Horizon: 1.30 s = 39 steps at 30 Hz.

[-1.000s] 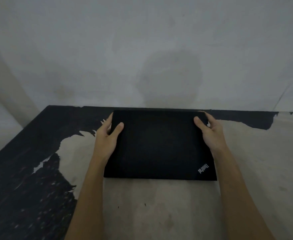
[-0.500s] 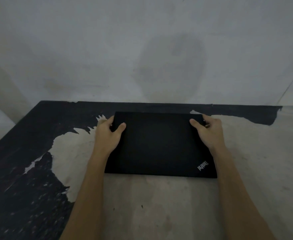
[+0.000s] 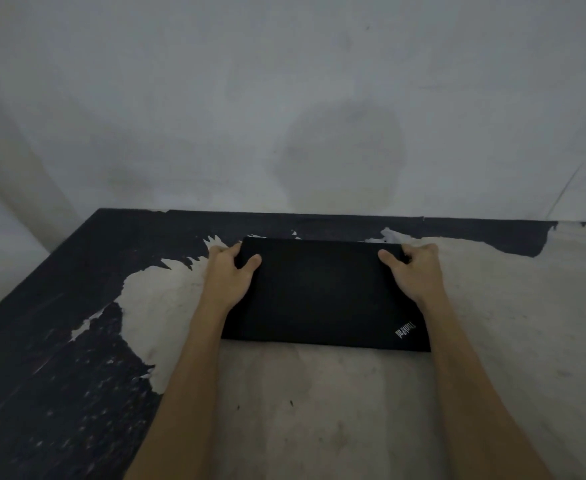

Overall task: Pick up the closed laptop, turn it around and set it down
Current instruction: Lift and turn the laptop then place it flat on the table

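A worn table (image 3: 319, 410), pale where its black coating has peeled and still dark along its left side and far edge, stands against a stained grey wall (image 3: 284, 98). From the near edge two bare forearms reach forward over the pale middle. Between them lies the closed black laptop (image 3: 322, 292), its near edge resting on the table and a small logo at its near right corner. The left hand (image 3: 229, 275) is clamped on the laptop's far left corner, thumb on the lid and fingers curled round the side. The right hand (image 3: 414, 270) grips the far right corner the same way. The laptop's far edge lies close to the table's far edge, below the wall.
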Motion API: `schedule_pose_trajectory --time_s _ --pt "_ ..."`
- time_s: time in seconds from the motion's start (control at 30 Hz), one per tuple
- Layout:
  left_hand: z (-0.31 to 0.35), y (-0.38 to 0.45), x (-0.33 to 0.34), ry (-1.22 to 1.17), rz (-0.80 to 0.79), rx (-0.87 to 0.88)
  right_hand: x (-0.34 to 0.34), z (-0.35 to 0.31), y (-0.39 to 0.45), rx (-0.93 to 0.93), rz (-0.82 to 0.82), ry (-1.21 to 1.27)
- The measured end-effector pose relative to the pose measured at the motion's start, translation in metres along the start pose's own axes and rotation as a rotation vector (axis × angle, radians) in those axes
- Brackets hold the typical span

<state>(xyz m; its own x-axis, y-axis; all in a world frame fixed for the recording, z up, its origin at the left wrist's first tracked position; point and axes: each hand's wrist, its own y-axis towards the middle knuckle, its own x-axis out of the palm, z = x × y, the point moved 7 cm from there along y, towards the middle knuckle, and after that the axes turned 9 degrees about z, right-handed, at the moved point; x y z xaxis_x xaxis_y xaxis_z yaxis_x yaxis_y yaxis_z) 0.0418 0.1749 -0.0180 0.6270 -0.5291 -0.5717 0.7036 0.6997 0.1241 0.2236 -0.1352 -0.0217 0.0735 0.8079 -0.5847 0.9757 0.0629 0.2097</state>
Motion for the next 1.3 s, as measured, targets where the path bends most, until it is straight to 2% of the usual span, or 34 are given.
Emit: schedule_pose_trajectory --time_s 0.27,0.4,0.5,0.7,0.97,1.3 --pt "-0.005 -0.018 -0.006 0.063 -0.005 0.078 -0.010 0.000 -0.028 -0.006 -0.037 0.014" --pt "-0.008 -0.033 -0.004 0.110 -0.089 0.162 -0.014 0.001 -0.052 -0.061 -0.071 0.023" --pt "-0.007 -0.037 0.000 0.104 -0.150 0.156 -0.012 -0.003 -0.060 -0.097 -0.119 0.063" --pt "0.002 -0.042 -0.004 -0.072 -0.133 0.141 -0.009 -0.005 -0.063 0.024 -0.202 0.201" --pt "0.014 -0.044 -0.002 -0.149 -0.107 0.168 -0.024 0.004 -0.057 0.116 -0.165 0.505" --pt "0.030 -0.025 0.028 -0.252 -0.109 0.086 -0.034 0.016 -0.012 0.124 -0.158 0.535"
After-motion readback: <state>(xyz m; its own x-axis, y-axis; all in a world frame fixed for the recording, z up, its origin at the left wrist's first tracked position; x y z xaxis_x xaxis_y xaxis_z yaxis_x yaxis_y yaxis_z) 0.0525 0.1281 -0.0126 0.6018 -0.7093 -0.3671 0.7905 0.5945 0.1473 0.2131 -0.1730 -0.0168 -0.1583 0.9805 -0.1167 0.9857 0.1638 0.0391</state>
